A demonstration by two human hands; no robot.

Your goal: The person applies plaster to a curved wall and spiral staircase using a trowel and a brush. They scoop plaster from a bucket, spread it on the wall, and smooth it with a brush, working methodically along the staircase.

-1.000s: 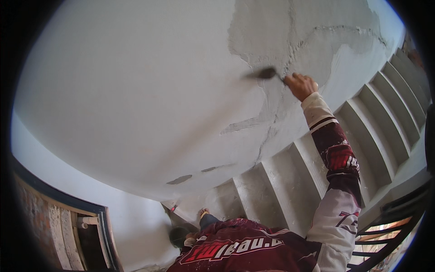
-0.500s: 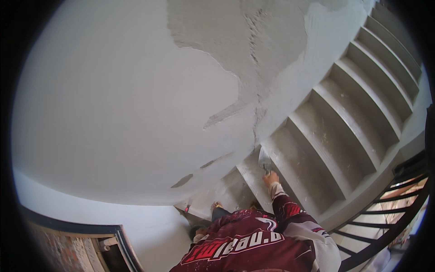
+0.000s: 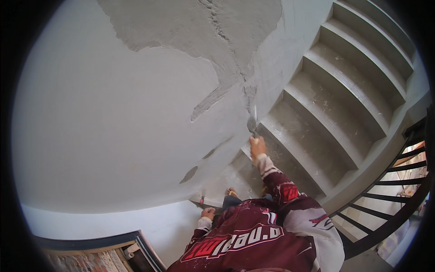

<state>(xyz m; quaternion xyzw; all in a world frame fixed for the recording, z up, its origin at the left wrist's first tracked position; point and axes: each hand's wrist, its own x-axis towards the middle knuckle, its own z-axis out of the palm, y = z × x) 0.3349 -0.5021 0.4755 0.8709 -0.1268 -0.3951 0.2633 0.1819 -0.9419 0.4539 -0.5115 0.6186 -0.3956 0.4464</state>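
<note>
My right hand is closed around the handle of a small trowel. Its metal blade stands up against the wall, at the lower end of a rough crack, just above the stair corner. Grey, rough plaster surrounds the upper crack, with smoother pale paint to its left. Low at the left, my left hand hangs with curled fingers and shows nothing in them. Near it a small red-handled tool lies on the step by the wall.
Curved grey concrete stairs climb to the upper right, dusty and stained. A dark metal railing bends along the right side. My sandalled foot stands on a lower step. A dark-framed opening lies at the lower left.
My right hand has carried the trowel up and left, from over the step to the crack's lower end. My left hand has come up into fuller view. The whole view has shifted.
</note>
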